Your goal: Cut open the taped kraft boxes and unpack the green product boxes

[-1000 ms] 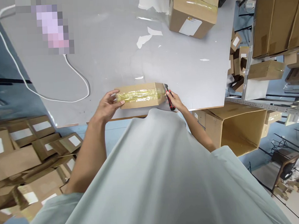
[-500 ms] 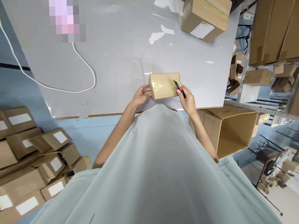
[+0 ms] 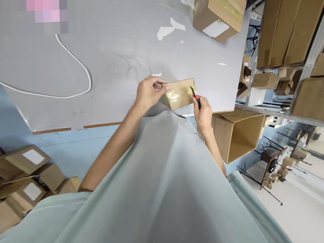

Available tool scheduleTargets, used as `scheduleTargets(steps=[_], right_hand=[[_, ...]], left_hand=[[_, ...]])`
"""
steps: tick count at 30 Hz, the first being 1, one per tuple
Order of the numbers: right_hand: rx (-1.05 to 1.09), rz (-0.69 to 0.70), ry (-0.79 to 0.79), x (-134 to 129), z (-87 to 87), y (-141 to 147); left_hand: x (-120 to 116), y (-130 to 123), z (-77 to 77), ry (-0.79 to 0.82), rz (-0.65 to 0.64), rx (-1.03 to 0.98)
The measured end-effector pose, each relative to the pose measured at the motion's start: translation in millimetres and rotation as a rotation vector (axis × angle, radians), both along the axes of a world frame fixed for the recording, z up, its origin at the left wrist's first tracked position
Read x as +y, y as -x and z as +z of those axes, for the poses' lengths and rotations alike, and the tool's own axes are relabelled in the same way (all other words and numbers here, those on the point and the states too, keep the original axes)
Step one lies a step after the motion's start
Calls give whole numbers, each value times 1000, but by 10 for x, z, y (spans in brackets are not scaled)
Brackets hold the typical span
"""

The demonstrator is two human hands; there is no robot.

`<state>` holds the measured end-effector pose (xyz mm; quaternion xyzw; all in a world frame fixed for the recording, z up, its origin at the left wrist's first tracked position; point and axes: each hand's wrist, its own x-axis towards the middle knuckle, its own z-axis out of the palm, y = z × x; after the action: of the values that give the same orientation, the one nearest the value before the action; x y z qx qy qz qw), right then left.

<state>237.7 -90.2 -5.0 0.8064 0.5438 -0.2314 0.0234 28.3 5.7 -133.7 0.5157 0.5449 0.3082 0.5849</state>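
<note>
A small brown cardboard box (image 3: 182,93) with shiny yellowish tape lies near the front edge of the grey table (image 3: 116,66), slightly tilted in the view. At its upper left corner is my left hand (image 3: 150,91), thumb and fingers pinched together; what they hold, if anything, is too small to make out. My right hand (image 3: 204,112) grips a black and red utility knife (image 3: 197,99) at the box's right end, its blade pointing up over the taped side.
A larger taped box (image 3: 219,13) with a white label stands at the table's back right. A white cable (image 3: 88,76) curves across the left. An open carton (image 3: 241,136) is below the right edge; labelled boxes (image 3: 32,170) are piled lower left, shelves stand right.
My left hand has moved up from the box's left side to its upper left corner, fingers now pinched. The box has turned slightly. The whole view has shifted.
</note>
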Motion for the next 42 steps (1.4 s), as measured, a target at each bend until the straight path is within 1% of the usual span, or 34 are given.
scheduleTargets(steps=[3,5,8,10,14,18,23,29,33,39,42], right_hand=[[66,78,100,-13,98,239],[89,115,158,7,119,419],[76,129,214,63,84,628],[52,123,234,94,42,696],[10,117,245,95,-6,726],[-30,97,276,51,-4,770],[-44,124,289,70,5,889],[-141,115,307,176,-47,1008],[-136,112,297,128,-84,989],[-154,160,303,61,-170,959],[-146,157,287,31,-204,956]], left_hand=[[44,36,-40,-2,-15,-21],[48,67,-79,-7,-25,-34],[30,82,-111,-12,-26,-59],[15,68,-122,-8,-21,-75],[4,22,-141,9,-14,-98],[2,-3,-165,11,-10,-105],[-20,-29,-188,18,3,-106],[-54,-75,-125,32,50,-72],[-100,-118,-111,18,78,-25],[-173,-142,-191,-23,80,-24],[-198,-152,-167,-36,90,-5]])
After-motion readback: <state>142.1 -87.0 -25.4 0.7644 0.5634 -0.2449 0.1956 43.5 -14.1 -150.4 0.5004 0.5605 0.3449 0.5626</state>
